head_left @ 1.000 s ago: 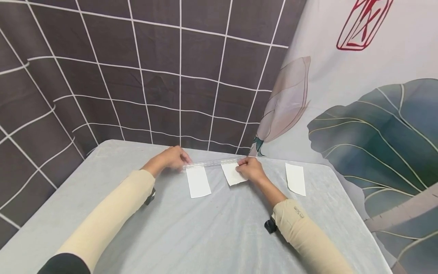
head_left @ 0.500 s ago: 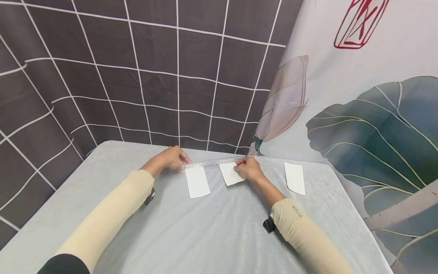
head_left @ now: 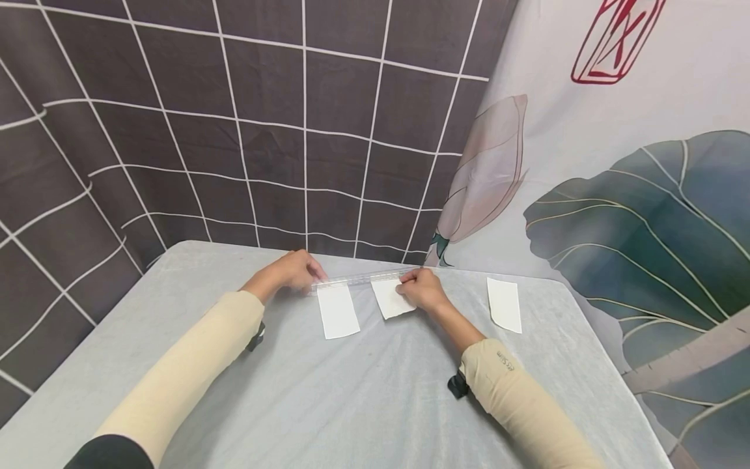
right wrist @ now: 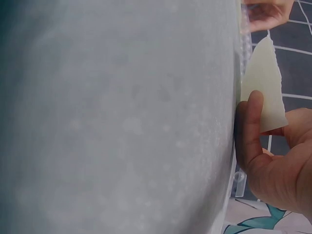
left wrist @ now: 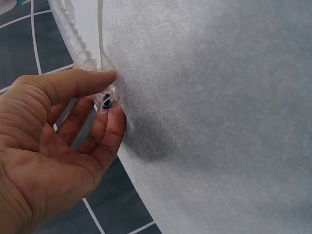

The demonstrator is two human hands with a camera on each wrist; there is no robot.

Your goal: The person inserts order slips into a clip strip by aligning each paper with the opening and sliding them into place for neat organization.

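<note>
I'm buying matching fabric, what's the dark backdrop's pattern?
The dark backdrop has a white grid, clearest in head view.

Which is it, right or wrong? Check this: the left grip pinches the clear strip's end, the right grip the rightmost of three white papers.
Wrong on one point: the head view shows the right grip pinching the middle white paper, not the rightmost one. The left grip does pinch one end of the clear strip.

Place: draped-off around you, room type unclear
Facing you: dark grid cloth (head_left: 263,153), leaf-print cloth (head_left: 633,215)
Before you: pale-covered table (head_left: 351,397)
</note>
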